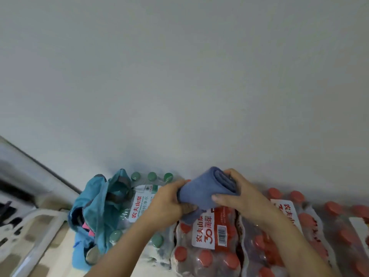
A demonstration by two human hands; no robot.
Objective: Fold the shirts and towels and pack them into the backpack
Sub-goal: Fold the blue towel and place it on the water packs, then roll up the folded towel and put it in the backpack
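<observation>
head view — both hands, left hand (169, 198) and right hand (235, 191), clasp rolled blue towel (201, 188); teal backpack (95, 206) open beside — packing pending.

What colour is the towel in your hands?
Blue towel, rolled and held by both hands, seen in the head view.

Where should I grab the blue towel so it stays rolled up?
Grab the towel around its middle, coming from the long side, fingers wrapped over the loose outer edge. It is a roll, its layered spiral end facing right, so a squeeze across the middle probably keeps the layers shut. The left hand and right hand grip it near each end, which also works.
</observation>
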